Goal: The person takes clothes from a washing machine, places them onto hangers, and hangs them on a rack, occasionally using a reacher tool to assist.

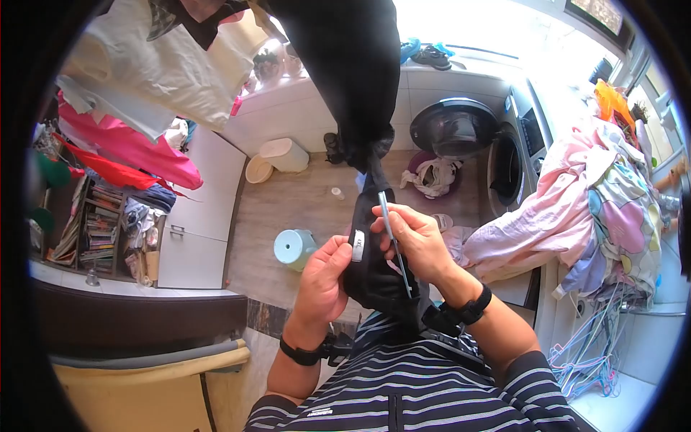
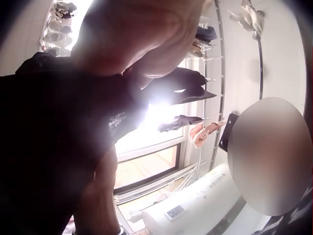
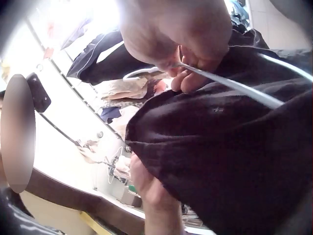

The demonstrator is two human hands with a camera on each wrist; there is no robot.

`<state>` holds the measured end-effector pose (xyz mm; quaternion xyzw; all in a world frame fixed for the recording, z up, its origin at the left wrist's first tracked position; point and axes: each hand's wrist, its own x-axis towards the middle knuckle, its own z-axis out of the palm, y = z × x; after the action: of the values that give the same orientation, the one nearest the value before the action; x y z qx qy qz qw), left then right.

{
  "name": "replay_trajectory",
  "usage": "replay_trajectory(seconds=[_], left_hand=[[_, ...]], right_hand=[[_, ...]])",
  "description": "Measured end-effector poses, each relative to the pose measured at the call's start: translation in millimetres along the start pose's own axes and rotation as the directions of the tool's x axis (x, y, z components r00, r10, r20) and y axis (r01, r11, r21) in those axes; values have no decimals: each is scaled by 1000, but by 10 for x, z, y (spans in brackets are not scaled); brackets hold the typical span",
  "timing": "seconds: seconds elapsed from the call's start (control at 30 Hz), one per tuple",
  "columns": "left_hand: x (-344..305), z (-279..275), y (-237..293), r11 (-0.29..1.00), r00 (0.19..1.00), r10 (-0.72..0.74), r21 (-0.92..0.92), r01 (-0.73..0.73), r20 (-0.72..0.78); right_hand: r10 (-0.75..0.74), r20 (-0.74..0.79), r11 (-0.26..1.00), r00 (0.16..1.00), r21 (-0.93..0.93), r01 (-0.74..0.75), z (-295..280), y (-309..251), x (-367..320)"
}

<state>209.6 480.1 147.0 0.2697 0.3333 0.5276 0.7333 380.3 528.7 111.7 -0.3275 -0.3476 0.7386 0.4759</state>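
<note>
My left hand (image 1: 324, 277) pinches the edge of a black garment (image 1: 366, 282) beside its white size label (image 1: 358, 245). My right hand (image 1: 421, 241) grips a thin pale-blue clothes hanger (image 1: 384, 209), which slants down along the garment's opening. In the right wrist view the hanger's bar (image 3: 234, 87) runs from the fingers across the dark cloth, and its hook curls out on the other side of the hand. The left wrist view has the dark cloth (image 2: 54, 142) filling its left half, hiding most of the hanger side.
Black trousers (image 1: 345, 57) hang overhead, close to the held garment. To the right stand an open washing machine (image 1: 507, 169), a heap of laundry (image 1: 540, 209) and a bundle of hangers (image 1: 594, 353). On the floor are a light-blue stool (image 1: 294, 247) and a basin of clothes (image 1: 432, 178).
</note>
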Motion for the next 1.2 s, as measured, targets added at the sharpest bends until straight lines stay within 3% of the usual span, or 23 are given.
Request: replay_trajectory(seconds=[0.2,0.33,0.8,1.1,1.13,1.2], left_hand=[[15,31,64,991,997,-72,117,69,22],[42,-28,73,988,993,-113,107,109,31],[103,-52,70,992,999,16,128,-11,-41],[337,-185,184,971,952,231,115,-211,-201],[369,-145,170,965,936,244,160,-208,-254],[460,-223,101,930,957,228,332,-159,-181]], right_hand=[[51,-15,998,999,-31,-51,71,45,72],[-1,-19,1000,1000,-26,1,119,110,100],[24,-26,997,999,-73,-26,50,86,98],[25,90,939,996,-345,7,-90,223,30],[45,105,933,993,-361,-4,-90,228,24],[57,129,927,990,-375,-4,-65,203,17]])
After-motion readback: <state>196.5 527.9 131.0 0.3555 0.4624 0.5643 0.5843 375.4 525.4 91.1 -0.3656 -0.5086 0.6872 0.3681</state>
